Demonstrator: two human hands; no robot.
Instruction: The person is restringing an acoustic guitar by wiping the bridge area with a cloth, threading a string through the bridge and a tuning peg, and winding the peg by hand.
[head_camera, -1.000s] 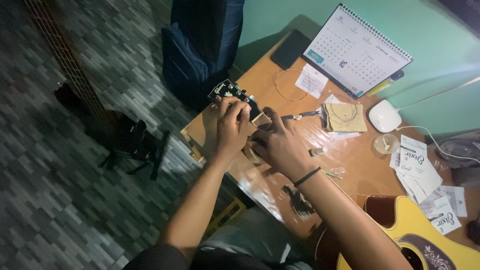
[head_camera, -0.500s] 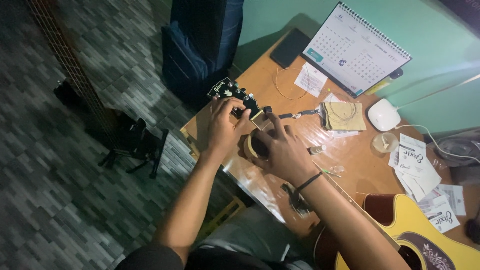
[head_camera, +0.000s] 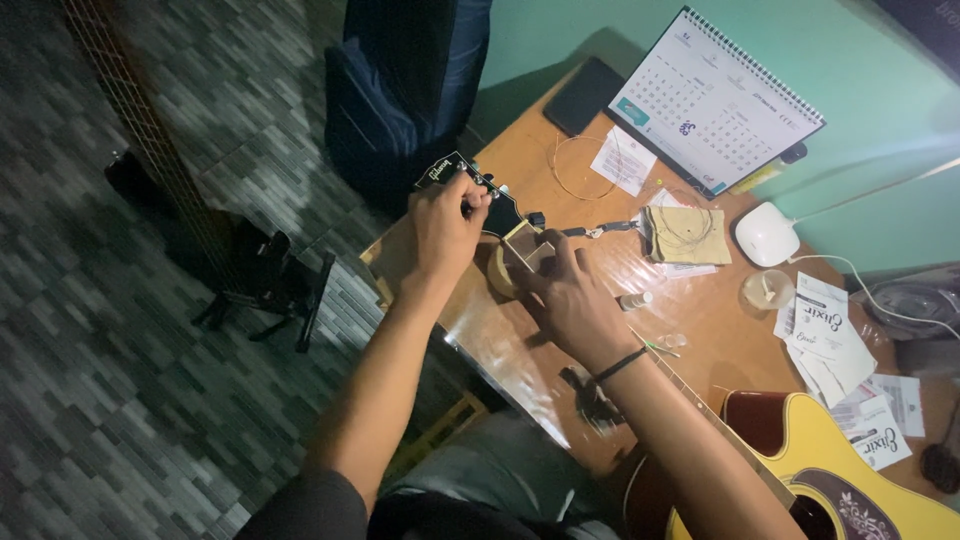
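Head view: you look down on a wooden desk (head_camera: 690, 330) with an acoustic guitar laid across it.
Left hand (head_camera: 445, 225): your fingers are curled closed on the black headstock (head_camera: 470, 190) at the desk's far corner — pinching at its tuners.
Right hand (head_camera: 570, 300): it lies on the guitar neck (head_camera: 525, 250) just below the headstock, fingers pressed down; whether it grips anything I cannot tell.
Guitar body (head_camera: 850, 470): yellow, at your lower right.
Around: a desk calendar (head_camera: 715, 100), a dark phone (head_camera: 585, 95), a tan cloth (head_camera: 690, 235) — and string packets (head_camera: 830, 335) at right.
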